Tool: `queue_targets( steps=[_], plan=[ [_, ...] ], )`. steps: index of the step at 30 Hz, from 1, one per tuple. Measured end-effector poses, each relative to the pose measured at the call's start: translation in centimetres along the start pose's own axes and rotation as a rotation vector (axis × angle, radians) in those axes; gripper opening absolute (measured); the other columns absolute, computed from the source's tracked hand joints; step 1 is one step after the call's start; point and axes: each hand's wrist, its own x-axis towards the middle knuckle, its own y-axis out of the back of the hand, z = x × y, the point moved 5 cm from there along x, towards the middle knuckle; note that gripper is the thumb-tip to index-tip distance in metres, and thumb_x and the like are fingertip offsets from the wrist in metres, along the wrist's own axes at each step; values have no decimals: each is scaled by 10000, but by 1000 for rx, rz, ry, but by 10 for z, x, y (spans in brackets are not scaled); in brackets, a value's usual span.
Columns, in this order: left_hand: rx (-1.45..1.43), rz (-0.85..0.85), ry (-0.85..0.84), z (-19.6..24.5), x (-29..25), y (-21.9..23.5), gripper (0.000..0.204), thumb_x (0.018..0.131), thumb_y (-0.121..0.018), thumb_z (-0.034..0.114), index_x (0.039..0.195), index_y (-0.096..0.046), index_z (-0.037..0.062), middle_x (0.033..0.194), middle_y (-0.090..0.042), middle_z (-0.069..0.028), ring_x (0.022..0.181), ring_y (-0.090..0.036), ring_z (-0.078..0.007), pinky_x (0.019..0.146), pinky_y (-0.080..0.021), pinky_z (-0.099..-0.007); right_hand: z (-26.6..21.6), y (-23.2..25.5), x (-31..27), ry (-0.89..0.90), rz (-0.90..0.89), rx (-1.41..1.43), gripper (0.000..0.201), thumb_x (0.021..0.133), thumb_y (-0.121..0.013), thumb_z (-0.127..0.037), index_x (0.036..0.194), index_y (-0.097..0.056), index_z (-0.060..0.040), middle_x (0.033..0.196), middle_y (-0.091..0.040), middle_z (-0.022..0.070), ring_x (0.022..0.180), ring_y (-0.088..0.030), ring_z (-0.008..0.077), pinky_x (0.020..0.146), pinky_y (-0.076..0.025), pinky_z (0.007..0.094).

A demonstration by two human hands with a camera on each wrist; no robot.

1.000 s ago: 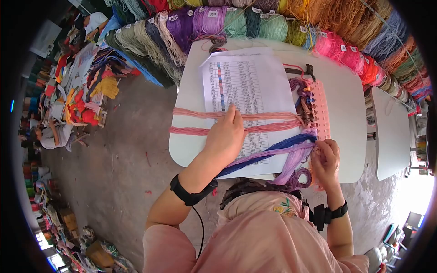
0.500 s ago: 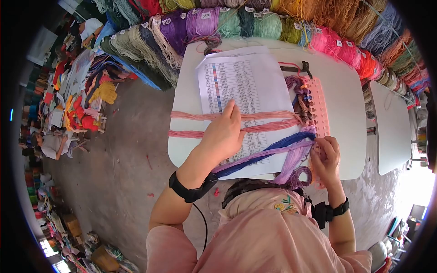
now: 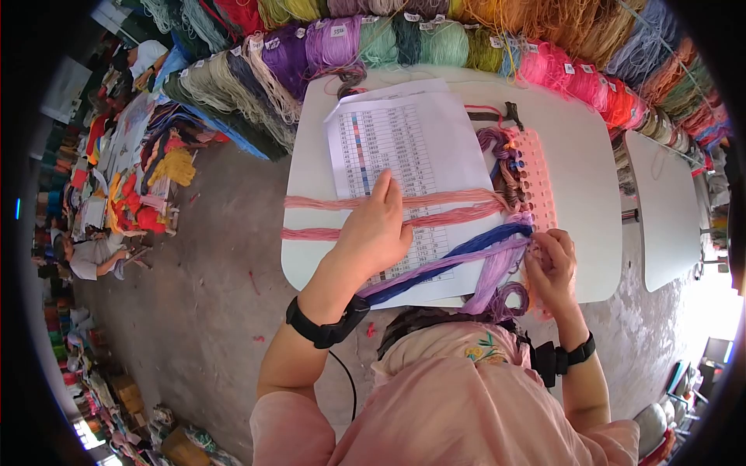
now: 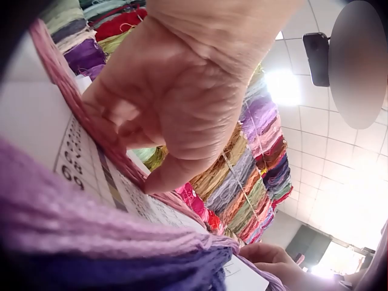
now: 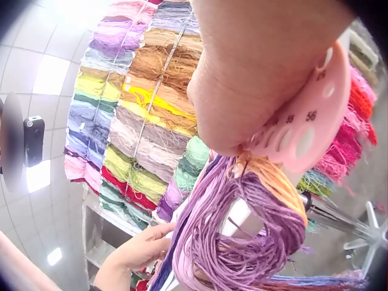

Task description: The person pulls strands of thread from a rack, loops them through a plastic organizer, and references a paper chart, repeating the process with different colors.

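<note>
My left hand [image 3: 373, 233] lies over a printed number chart [image 3: 416, 147], its index finger straight along the rows. Under it two pink thread skeins [image 3: 454, 198] run across the sheet; in the left wrist view the thumb is right at one strand [image 4: 63, 79]. At the right, my right hand [image 3: 553, 268] grips the edge of a pink perforated thread holder [image 3: 536, 179], numbered along its holes. Blue thread [image 3: 474, 247] and lilac thread [image 3: 493, 283] hang from the holder beside these fingers. A looped purple skein [image 5: 254, 224] hangs just below the right hand, next to orange thread.
The sheets lie on a white table [image 3: 311, 163] with rounded corners. Labelled thread bundles [image 3: 334, 43] line its far side. A second white table [image 3: 660, 210] stands at the right. Other people sit at a cluttered table at far left.
The head view has shifted slightly, so the table sits a little further left. My left index finger stays on the chart, and my right hand keeps its hold on the thread holder.
</note>
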Motion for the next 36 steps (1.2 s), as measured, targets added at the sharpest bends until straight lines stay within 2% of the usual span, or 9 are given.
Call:
queue_targets(
  steps=[9,18,21,25,29,31,32,35,36],
  plan=[
    [46,75,-35,4,-7,-5,525,711,-520,104,1127,-333,-156,1221,-302,-294,943,-504,-368,772,-449,-379,-3,1,1,23,12,-15,264,636,-595,-49,898,-567,-35,880,-499,110,810,-472,271,715,-393,346],
    [-9,-15,26,4,-4,-2,543,733,-530,125,1150,-312,-146,1231,-302,-285,1049,-431,-384,865,-388,-371,-1,-2,0,-8,17,-24,257,645,-586,-61,899,-565,-34,893,-496,118,818,-469,281,725,-388,354],
    [21,23,-22,4,-4,-1,530,709,-525,99,1129,-330,-158,1223,-303,-290,924,-515,-369,750,-460,-375,-3,-5,1,-16,30,-49,261,646,-587,-72,904,-561,-36,895,-496,122,819,-469,288,727,-386,356],
    [23,38,-41,4,-3,0,529,716,-525,108,1131,-329,-156,1229,-301,-285,925,-516,-365,741,-465,-373,-7,-2,6,-38,-24,-38,270,649,-594,-91,910,-554,-36,898,-496,124,820,-469,290,732,-382,355],
    [12,16,-27,5,-4,1,539,727,-519,135,1143,-320,-143,1240,-294,-278,963,-498,-362,763,-453,-380,-5,22,4,-53,-49,224,286,640,-593,-46,922,-552,-23,911,-501,137,826,-506,288,733,-407,347],
    [44,25,-18,8,-6,1,539,729,-518,141,1148,-319,-133,1243,-295,-273,978,-488,-368,778,-444,-384,3,44,-9,-22,36,191,287,631,-590,-23,916,-553,-17,910,-505,141,833,-515,288,728,-415,338],
    [-14,-25,39,10,-7,2,536,747,-518,161,1158,-315,-117,1246,-286,-275,1036,-429,-392,844,-391,-380,7,57,-19,-9,87,175,288,626,-589,-11,913,-554,-14,910,-507,143,836,-519,288,726,-419,333],
    [85,37,-10,12,-12,-1,523,735,-520,152,1142,-329,-116,1205,-334,-293,1050,-410,-407,877,-370,-394,41,86,-58,-35,190,205,282,617,-571,-2,899,-563,-19,910,-520,116,835,-510,225,675,-410,292],
    [125,48,-22,13,-16,-3,525,735,-523,153,1142,-327,-115,1203,-334,-300,1075,-387,-409,901,-350,-393,54,96,-73,-78,195,219,286,613,-567,5,898,-568,-27,915,-524,125,867,-507,243,699,-418,311]
  ],
)
